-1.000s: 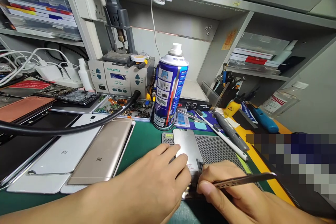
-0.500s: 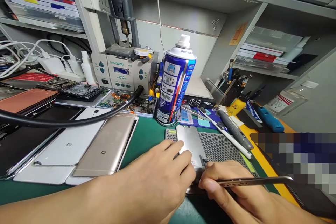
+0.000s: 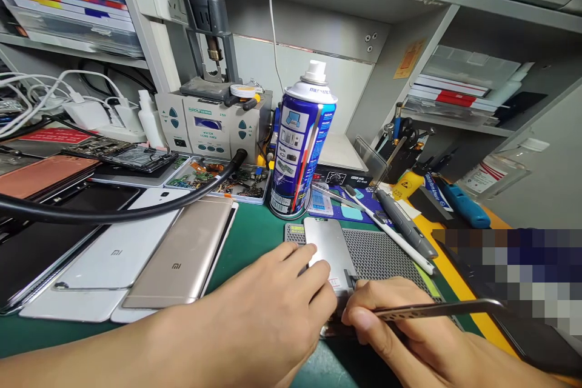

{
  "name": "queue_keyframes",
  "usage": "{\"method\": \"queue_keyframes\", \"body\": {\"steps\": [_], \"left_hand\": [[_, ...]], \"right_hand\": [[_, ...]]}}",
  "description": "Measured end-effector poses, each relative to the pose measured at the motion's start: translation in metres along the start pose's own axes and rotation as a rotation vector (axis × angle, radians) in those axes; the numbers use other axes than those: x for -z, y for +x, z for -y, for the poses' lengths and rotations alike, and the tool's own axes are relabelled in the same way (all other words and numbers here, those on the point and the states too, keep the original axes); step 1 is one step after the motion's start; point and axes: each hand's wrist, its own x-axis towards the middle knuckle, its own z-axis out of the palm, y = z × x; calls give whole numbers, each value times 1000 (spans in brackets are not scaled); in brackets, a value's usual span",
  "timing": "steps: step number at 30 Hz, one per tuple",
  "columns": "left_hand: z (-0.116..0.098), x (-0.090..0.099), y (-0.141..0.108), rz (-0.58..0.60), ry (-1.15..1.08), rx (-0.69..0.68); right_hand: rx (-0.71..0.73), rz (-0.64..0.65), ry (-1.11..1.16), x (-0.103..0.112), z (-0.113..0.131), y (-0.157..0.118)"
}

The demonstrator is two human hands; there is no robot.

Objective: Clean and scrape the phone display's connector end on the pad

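A phone screen panel [image 3: 325, 242] lies with its silver metal back up on a dark perforated mat. My left hand [image 3: 291, 297] holds it by the left side, fingers bent over the edge. In my right hand [image 3: 391, 321] is a slim metal tool [image 3: 436, 310] with holes along it and a bent end pointing right, pinched between thumb and forefinger. The tool's other end is hidden by my fingers at the panel's lower right. There a small black strip [image 3: 350, 279] shows beside a whitish label. My hands cover much of the panel's lower part.
A blue spray can [image 3: 302, 145] stands just behind the panel. Phone backs [image 3: 179, 254] lie to the left, under a thick black hose [image 3: 136, 213]. A white brush [image 3: 386, 242] and a grey pen-shaped tool [image 3: 404, 224] rest on the right. Behind is a soldering station [image 3: 209, 124].
The whole view has shifted very slightly. The outer end of the metal tool has tipped up a little in my right hand; my left hand keeps its place on the panel.
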Motion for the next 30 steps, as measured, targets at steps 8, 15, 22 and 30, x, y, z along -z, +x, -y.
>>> {"method": "queue_keyframes", "body": {"steps": [8,15,22,30], "left_hand": [[0,1,1,-16,14,-1],[-1,0,-1,-20,21,-3],[1,1,1,5,11,-14],[-1,0,1,9,-16,10]], "right_hand": [[-17,17,31,0,1,2],[2,-17,15,1,1,0],[-6,18,34,-1,-1,1],[41,9,-28,0,-4,-3]]}}
